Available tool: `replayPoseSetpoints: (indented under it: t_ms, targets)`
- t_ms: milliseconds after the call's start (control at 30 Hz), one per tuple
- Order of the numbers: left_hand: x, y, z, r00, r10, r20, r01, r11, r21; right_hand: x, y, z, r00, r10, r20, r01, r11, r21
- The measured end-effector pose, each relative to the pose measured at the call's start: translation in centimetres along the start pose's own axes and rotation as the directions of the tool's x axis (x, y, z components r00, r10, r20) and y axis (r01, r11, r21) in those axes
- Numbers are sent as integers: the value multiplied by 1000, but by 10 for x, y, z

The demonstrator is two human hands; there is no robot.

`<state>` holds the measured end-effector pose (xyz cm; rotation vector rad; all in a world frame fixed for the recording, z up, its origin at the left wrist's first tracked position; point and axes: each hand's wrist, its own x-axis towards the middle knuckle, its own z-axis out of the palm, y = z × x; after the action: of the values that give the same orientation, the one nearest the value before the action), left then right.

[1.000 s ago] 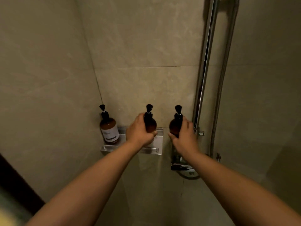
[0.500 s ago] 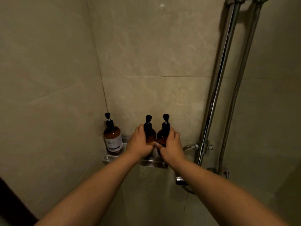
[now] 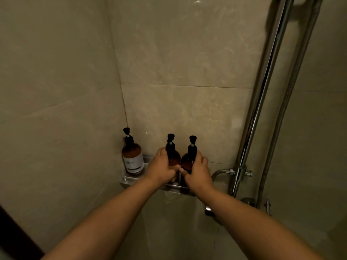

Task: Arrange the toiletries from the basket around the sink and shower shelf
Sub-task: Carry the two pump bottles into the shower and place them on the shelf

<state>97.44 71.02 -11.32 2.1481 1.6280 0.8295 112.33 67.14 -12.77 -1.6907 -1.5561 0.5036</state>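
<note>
Shower corner, dim light. A metal shower shelf is fixed low on the far tiled wall. A labelled pump bottle stands upright at its left end, label facing near, untouched. The person's left hand is wrapped round the middle pump bottle, and the right hand is wrapped round the right pump bottle. The hands are side by side, thumbs close to meeting. The two amber bottles are upright and look touching or nearly so. The hands hide whether their bases are seated on the shelf. Judged step: settling this pair toward the shelf's right end. Done well, each base sits flat behind the front rail before either hand lets go. The right bottle should be kept in from the right edge, since the riser rail stands not far to the right. Spacing to match the labelled bottle, with labels turned near, would finish it. Best to release one hand at a time, as smooth bottles on metal could slide.
</note>
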Motion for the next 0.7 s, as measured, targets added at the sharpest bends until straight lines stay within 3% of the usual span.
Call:
replayPoseSetpoints:
  t_ms: [367,500,600,700]
  targets:
    - [0,-11,4,1000,10,-8,-11,1000,-18,1,7,7,995,-93,20,95,981,-169]
    - [-19,-11,11,995,17,-94,5,973,230,-13,26,1,958,-282,52,280,882,-378]
    - [-44,-12,24,977,122,-175,-52,933,357,-20,40,-11,862,-494,114,492,761,-422]
    - [-49,-7,28,969,213,-128,-131,876,464,-20,43,-20,856,-495,151,507,744,-436]
